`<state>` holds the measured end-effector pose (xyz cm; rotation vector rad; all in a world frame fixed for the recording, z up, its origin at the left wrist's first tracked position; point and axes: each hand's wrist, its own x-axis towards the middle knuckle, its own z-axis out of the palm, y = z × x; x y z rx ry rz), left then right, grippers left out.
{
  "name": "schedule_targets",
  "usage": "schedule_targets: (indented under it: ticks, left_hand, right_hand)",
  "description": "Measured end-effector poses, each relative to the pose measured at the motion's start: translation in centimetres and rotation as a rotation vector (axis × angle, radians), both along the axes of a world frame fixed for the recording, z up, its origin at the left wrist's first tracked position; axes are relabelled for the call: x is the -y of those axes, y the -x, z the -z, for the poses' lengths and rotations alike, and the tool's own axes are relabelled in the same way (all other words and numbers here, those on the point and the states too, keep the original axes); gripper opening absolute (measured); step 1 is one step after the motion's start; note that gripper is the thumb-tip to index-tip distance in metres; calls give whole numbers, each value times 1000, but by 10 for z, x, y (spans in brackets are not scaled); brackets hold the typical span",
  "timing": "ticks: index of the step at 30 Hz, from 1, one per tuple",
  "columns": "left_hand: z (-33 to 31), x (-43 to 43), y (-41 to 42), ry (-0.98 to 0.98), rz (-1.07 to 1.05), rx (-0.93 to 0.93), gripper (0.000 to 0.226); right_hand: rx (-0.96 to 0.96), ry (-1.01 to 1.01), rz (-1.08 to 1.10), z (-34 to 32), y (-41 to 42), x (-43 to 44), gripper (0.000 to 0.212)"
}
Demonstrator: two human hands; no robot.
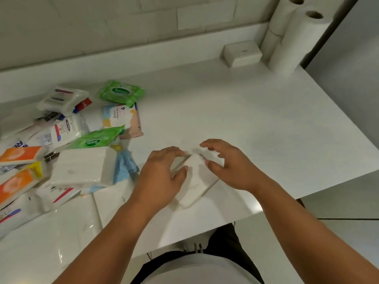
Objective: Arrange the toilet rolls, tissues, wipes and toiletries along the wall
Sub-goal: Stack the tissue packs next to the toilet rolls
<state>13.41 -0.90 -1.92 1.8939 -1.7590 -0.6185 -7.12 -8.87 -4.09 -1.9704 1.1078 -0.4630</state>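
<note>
White tissue pack (194,177) sits between my hands, long axis pointing roughly toward the wall (102,27); left hand (164,173) grips it, right hand (229,165) spread open, thumb touching.

Left hand (164,175), right hand (229,167) at white pack (195,181)
</note>
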Motion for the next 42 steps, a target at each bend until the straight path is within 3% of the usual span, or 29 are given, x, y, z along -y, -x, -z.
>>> schedule_targets:
  ticks: [8,11,16,21,27,34,38,42]
  left_hand:
    - [17,-40,1,-164,90,49,109]
    - [21,-40,4,-210,73,86,119]
    - [22,-32,6,-205,108,114,104]
    - [13,-19,7,-60,144,61,100]
    - [9,15,19,17,187,-7,98]
    - [15,61,56,-96,-55,-383,96]
    - [22,106,82,-213,-224,-573,65]
    - [30,155,114,-197,-322,-676,40]
  right_hand:
    - [-50,-28,107,15,-3,-49,49]
    - [-59,-19,139,18,-4,-57,52]
    - [-47,-65,202,16,-5,-62,58]
    - [61,-156,289,10,4,-59,49]
    - [474,-340,431,12,21,-34,30]
    - [642,-365,621,19,53,19,37]
    - [697,-384,638,22,76,64,32]
    - [669,-362,691,30,99,114,14]
